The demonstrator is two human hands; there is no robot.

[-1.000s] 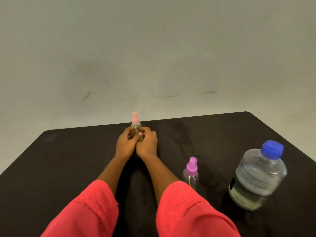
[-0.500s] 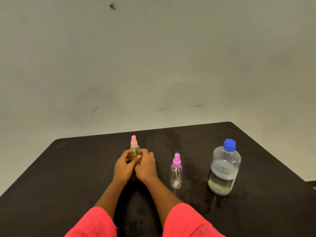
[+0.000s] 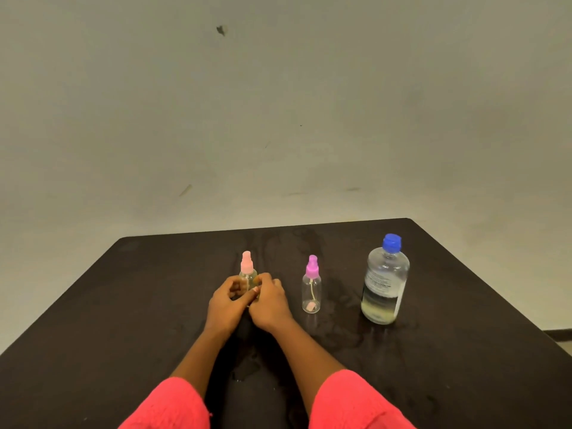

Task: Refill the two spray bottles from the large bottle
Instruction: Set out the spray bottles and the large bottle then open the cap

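Nothing on the table (image 3: pixel 123 305) has shifted; the left hand (image 3: pixel 226 305) and right hand (image 3: pixel 269 305) stay curled round the pink sprayer (image 3: pixel 247 270) at centre. It is probably light, slick and tippy: grip the body, twist the cap. Two sprayers, the purple sprayer (image 3: pixel 311 289) standing free; one big bottle (image 3: pixel 385 283), likely heavier, at right

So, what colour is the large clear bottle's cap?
Blue screw cap on the large clear plastic bottle; head view.

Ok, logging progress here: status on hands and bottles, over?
Left hand and right hand both grip the pink-capped spray bottle, upright on table. Purple-capped spray bottle and large bottle stand apart, caps on. Nothing blocking.
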